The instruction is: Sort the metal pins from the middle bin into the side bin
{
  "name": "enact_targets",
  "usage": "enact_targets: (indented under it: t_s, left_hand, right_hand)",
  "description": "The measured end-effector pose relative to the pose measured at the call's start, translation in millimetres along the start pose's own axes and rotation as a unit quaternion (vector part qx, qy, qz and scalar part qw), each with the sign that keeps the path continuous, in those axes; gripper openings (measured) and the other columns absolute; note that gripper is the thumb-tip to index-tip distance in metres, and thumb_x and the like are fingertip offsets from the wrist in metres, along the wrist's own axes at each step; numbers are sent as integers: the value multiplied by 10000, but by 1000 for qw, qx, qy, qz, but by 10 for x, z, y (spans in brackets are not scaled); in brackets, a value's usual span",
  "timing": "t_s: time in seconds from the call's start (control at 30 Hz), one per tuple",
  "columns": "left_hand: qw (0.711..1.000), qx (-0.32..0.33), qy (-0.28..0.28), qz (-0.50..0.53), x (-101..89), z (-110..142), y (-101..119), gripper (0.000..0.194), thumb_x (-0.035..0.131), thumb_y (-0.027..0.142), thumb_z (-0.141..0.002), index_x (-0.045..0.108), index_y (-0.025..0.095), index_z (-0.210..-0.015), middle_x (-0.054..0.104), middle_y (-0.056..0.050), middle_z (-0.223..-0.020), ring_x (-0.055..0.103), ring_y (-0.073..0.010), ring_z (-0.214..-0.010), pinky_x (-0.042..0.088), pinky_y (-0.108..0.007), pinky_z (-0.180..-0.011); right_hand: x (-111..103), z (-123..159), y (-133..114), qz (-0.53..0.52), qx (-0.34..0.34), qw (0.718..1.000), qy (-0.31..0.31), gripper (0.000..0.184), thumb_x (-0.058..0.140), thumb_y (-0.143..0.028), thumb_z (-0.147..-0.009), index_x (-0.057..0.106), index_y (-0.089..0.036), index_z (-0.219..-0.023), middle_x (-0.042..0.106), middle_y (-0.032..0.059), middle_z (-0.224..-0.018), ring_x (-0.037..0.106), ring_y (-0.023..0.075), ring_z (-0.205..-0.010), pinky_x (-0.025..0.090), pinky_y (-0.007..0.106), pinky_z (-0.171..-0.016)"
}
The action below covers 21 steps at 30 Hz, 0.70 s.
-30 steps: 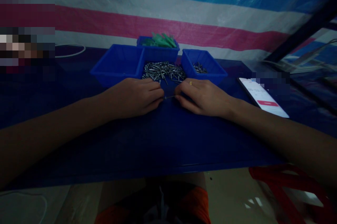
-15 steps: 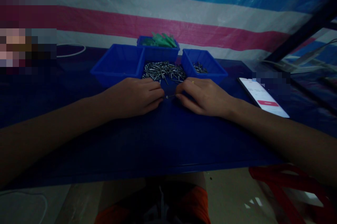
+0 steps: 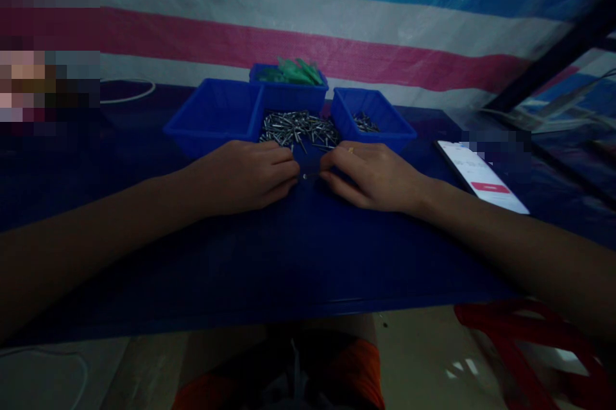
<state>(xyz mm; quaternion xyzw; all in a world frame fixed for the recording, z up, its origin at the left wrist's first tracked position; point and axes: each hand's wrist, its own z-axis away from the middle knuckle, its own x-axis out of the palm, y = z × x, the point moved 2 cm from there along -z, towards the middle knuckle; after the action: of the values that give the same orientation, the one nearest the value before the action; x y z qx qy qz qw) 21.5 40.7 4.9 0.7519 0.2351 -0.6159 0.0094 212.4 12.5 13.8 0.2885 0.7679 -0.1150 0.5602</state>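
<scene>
My right hand [image 3: 368, 176] is closed, with thumb and forefinger pinching a thin metal pin [image 3: 305, 176]. The pin's small shiny end points left, towards my other hand. My left hand [image 3: 257, 177] faces it a short way off, its fingers curled together over the table; what they hold, if anything, is hidden. Just beyond both hands lies a loose pile of similar metal pins [image 3: 296, 128], with long thin shanks, resembling rivets or nails.
Around the pile stand a blue bin [image 3: 216, 111] at left, a blue bin with some pins [image 3: 373, 116] at right, and a blue bin of green plastic pieces [image 3: 289, 92] behind. A lit phone [image 3: 481, 176] lies right on the blue table [image 3: 308, 262]. A red stool [image 3: 520, 339] stands below.
Both hands keep almost the same place and pose. The view has shifted very slightly, and the pin between the hands looks dimmer than before.
</scene>
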Motion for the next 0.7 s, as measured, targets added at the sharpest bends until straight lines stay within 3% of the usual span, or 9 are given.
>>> enact_targets:
  t_s: [0.7]
  left_hand:
    - [1000,4,-12,-13,6,11,-13,220,357,268,-897,561,186,-883,598,-46,-827,563,-165,-778,438,-268,-650]
  right_hand:
    - [35,9,16,-6,-1,1000,-24,205,354,-256,-911,523,-140,-908,566,38,-742,516,132,-658,394,241,-615]
